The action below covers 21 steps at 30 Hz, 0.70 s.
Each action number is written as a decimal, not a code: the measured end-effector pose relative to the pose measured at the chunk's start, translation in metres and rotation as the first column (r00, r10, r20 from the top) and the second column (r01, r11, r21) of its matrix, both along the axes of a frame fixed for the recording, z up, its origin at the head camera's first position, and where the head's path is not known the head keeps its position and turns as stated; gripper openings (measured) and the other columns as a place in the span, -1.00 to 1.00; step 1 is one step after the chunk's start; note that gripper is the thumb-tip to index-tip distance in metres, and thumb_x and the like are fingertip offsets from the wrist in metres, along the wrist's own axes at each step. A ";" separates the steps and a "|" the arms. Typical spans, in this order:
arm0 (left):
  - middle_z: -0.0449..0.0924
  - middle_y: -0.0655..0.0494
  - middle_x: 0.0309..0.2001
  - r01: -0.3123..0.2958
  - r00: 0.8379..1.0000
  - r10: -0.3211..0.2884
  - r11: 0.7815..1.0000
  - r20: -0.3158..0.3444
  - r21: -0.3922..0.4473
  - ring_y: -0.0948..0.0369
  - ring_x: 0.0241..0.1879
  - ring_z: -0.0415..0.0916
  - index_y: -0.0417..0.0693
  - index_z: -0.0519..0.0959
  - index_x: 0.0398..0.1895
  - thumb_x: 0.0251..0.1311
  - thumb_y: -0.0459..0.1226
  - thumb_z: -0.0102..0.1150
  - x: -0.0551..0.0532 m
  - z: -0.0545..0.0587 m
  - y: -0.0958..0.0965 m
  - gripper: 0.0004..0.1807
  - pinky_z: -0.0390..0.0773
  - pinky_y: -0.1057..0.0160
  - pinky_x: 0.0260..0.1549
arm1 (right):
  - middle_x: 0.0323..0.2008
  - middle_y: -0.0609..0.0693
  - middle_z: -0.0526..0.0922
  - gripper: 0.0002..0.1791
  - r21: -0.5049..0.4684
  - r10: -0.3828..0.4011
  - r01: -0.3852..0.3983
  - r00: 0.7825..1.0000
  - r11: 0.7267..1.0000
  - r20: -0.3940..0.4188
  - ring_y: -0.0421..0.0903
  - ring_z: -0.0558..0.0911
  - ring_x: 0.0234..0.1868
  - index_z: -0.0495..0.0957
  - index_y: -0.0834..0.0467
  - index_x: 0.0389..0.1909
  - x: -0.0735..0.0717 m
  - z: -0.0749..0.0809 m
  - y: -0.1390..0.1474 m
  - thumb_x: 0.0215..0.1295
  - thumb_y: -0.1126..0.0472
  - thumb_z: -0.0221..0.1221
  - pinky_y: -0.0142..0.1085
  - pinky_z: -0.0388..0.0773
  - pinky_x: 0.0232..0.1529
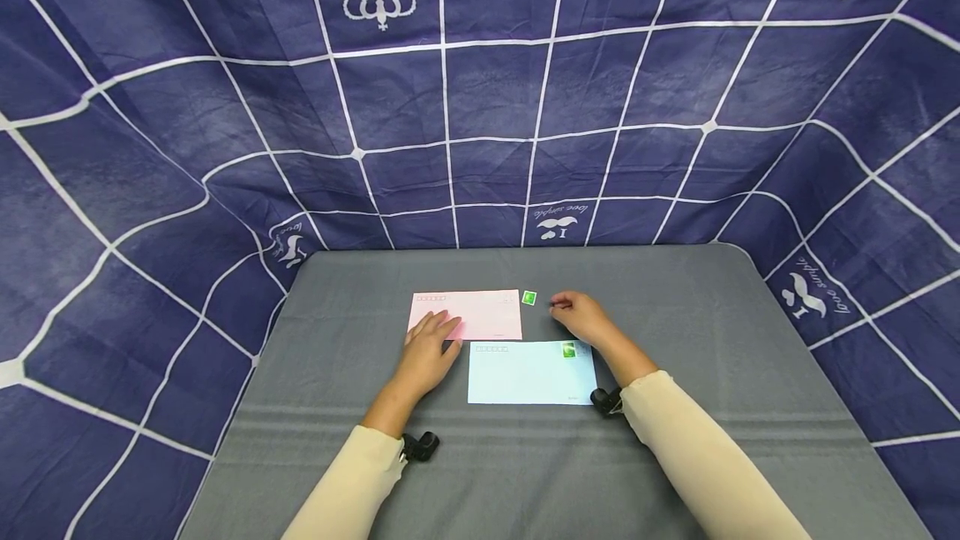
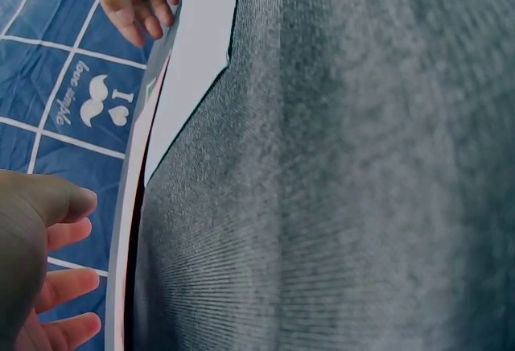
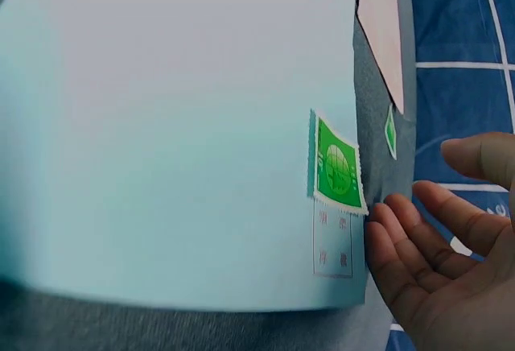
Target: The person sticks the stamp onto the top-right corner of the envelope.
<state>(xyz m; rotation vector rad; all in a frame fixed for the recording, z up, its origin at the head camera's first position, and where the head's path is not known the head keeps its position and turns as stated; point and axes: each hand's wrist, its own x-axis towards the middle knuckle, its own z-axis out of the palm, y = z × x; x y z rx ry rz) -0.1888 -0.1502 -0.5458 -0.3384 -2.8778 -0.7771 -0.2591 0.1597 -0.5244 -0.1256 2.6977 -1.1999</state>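
A pink envelope (image 1: 487,311) lies flat on the grey cloth, and my left hand (image 1: 431,352) is at its lower left corner with fingers stretched over it. In the left wrist view that hand's (image 2: 48,278) fingers are spread, with nothing between them. Just right of the pink envelope is a loose green stamp (image 1: 529,297). My right hand (image 1: 581,317) hovers right of this stamp, fingers loosely bent and thumb apart, holding nothing. Nearer lies a light blue envelope (image 1: 525,377), with another green stamp (image 3: 338,166) at its upper right corner, partly over a printed box.
Grey cloth (image 1: 345,298) covers the table. A dark blue curtain (image 1: 495,98) with white grid lines hangs behind the table and along both sides. Black wrist cameras (image 1: 422,446) sit at both cream sleeves (image 1: 345,482).
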 end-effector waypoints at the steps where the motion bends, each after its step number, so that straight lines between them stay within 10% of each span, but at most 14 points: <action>1: 0.43 -0.16 0.41 -0.006 1.000 0.006 1.000 0.010 -0.005 -0.19 0.48 0.24 -0.01 0.56 0.30 0.34 -0.13 0.18 0.000 -0.001 -0.001 -0.52 0.20 -0.34 0.37 | -0.03 0.19 0.71 -0.64 0.003 0.000 0.000 1.000 1.000 0.001 0.07 0.67 0.00 0.59 0.28 0.10 -0.001 0.000 -0.001 0.42 0.15 0.16 -0.04 0.56 0.10; 21: 0.40 -0.12 0.44 -0.023 0.998 0.025 0.999 0.066 -0.034 -0.18 0.53 0.15 0.03 0.58 0.29 0.36 -0.11 0.16 -0.011 -0.006 -0.005 -0.54 0.11 -0.42 0.39 | -0.04 0.19 0.67 -0.66 0.031 -0.014 0.013 1.000 0.999 0.021 0.08 0.62 -0.02 0.58 0.29 0.10 -0.023 -0.003 -0.019 0.38 0.23 0.16 -0.03 0.52 0.12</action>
